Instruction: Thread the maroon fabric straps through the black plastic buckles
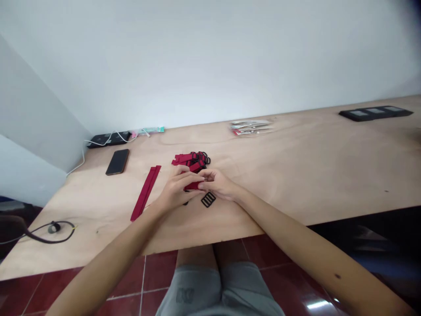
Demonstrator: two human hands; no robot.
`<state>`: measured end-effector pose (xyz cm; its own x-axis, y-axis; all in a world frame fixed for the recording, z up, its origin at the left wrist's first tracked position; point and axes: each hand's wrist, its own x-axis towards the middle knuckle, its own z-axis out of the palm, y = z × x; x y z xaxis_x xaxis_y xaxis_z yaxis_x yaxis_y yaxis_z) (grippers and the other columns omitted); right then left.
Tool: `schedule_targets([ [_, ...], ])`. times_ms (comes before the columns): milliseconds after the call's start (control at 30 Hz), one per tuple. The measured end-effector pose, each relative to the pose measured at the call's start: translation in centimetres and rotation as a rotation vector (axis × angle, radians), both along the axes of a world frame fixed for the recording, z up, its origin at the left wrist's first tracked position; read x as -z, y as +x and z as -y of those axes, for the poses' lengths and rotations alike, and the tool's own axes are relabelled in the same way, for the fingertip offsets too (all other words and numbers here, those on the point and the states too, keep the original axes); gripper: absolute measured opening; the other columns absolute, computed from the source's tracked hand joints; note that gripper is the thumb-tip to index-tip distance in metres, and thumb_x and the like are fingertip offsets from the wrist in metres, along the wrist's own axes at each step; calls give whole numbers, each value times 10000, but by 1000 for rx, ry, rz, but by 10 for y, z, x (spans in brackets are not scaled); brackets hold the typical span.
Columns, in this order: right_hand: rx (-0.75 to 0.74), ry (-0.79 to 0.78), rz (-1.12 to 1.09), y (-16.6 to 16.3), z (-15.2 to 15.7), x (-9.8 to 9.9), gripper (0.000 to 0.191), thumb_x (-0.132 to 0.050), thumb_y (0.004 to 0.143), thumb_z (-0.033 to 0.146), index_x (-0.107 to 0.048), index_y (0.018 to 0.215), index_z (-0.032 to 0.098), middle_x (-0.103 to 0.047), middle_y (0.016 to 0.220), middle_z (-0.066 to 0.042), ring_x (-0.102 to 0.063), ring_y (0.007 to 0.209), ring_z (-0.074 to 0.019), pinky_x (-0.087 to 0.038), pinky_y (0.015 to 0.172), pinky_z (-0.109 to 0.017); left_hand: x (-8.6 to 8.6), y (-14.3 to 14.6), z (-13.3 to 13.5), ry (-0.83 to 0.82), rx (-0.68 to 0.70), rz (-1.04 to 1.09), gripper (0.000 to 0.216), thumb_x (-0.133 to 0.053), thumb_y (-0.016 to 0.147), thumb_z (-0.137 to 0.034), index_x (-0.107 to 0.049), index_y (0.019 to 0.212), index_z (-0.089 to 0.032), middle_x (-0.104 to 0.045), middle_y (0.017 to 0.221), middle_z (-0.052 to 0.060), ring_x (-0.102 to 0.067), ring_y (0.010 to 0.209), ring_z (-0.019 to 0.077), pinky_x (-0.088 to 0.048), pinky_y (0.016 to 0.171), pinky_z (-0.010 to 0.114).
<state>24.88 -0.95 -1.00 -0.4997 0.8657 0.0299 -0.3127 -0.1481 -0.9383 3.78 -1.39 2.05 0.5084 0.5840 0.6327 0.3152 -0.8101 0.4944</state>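
Between my two hands is a piece of red webbing strap (194, 184), partly covered by fingers. My left hand (179, 186) is closed on its left side, thumb below and fingers above. My right hand (219, 184) pinches at the strap's right end; a small light bit shows at its fingertips, too small to name. Just below the hands a black slotted slide buckle (208, 199) lies on the table. Behind them is a pile of red straps with black buckles (192, 159). Left of my left hand lie flat lengths of red strap (145, 193).
A phone (117, 162) lies at the left, with black boxes (108, 139) and a white cable behind it. Packets (251, 127) lie by the wall. A black three-panel device (375, 113) sits far right. A dark cable loop (52, 240) crosses the table's left front corner.
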Motion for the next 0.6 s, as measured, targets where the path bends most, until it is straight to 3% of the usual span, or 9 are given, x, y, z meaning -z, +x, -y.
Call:
schedule_targets([
  [167, -11, 36, -1, 1, -2, 3, 385, -955, 756, 438, -729, 951, 195, -629, 741, 40, -511, 599, -100, -407, 579, -241, -1, -3, -1, -109, -37, 121, 299, -888, 854, -412, -801, 1090, -251, -805, 1040, 83, -676, 1045, 272, -559, 969, 461],
  [367, 3, 208, 47, 3, -1, 0, 377, -907, 811, 488, -682, 774, 187, -615, 786, 9, -572, 757, -148, -470, 740, -283, 3, -1, -4, -346, 63, 214, 337, -911, 824, -416, -784, 1067, -220, -785, 1114, 103, -730, 1083, 271, -599, 976, 428],
  [500, 49, 125, 34, 7, -1, -1, 369, -910, 805, 495, -696, 876, 203, -625, 775, 16, -548, 687, -136, -444, 671, -271, 3, -4, -14, -425, 89, 215, 335, -833, 897, -465, -773, 1099, -205, -764, 1126, 108, -727, 1072, 256, -603, 956, 397],
  [600, 63, 78, 6, 10, -2, -5, 363, -918, 800, 477, -710, 915, 203, -618, 792, 20, -543, 658, -119, -434, 648, -261, 7, -9, -20, -576, 141, 160, 379, -717, 986, -498, -756, 1240, -219, -755, 1256, 122, -719, 1147, 263, -594, 995, 398],
])
